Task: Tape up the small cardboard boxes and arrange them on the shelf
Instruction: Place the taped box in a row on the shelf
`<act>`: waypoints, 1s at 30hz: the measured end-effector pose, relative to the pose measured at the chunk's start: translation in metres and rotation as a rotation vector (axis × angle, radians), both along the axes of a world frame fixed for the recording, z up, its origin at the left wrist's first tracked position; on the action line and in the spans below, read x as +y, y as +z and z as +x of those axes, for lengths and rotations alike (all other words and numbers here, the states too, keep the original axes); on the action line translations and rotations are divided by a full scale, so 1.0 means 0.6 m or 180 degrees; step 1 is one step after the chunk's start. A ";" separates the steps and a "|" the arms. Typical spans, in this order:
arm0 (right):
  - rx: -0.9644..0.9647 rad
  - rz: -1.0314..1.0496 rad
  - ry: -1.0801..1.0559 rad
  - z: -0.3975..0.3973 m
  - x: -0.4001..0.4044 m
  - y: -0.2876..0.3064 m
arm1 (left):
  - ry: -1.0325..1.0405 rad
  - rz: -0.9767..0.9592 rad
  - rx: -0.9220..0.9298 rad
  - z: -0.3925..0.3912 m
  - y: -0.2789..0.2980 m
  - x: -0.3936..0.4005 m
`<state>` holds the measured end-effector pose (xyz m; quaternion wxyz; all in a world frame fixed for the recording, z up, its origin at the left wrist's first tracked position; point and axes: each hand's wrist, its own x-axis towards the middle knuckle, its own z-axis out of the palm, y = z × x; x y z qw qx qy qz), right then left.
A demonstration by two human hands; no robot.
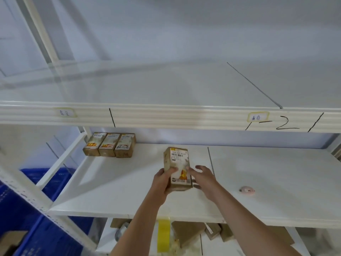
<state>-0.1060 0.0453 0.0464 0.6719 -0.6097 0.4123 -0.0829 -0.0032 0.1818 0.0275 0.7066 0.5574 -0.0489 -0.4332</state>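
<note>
Cardboard box (177, 168) on the middle shelf (118, 183): left hand (162, 180) grips it, right hand (201, 175) fingers spread alongside; next, slide it toward the row of three boxes (109, 144)

I see a stockroom: white metal shelving (129, 182) with handwritten bay labels (258, 116), labelled cartons (110, 144) far left, blue crates (33, 209) near left.

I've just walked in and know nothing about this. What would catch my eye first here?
Probably the small cardboard box in the middle of the white shelf, with the left hand gripping its side and the right hand open beside it. Next, the row of three similar boxes lined up at the shelf's back left corner. A roll of tape lies alone further right on the same shelf.
</note>
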 end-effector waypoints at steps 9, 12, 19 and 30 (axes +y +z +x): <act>-0.0550 0.0446 0.0460 0.046 0.081 -0.003 | -0.0043 -0.0001 -0.0427 0.040 0.000 0.078; -0.0537 0.0313 0.0461 0.060 0.105 -0.008 | 0.0048 0.0093 -0.0577 0.049 -0.006 0.098; -0.0164 -0.0044 0.0066 0.085 0.158 -0.027 | 0.0372 0.0242 -0.0653 0.037 -0.016 0.116; 0.0258 0.0206 0.0127 0.118 0.160 -0.036 | 0.0476 0.0583 -0.0456 0.042 -0.021 0.135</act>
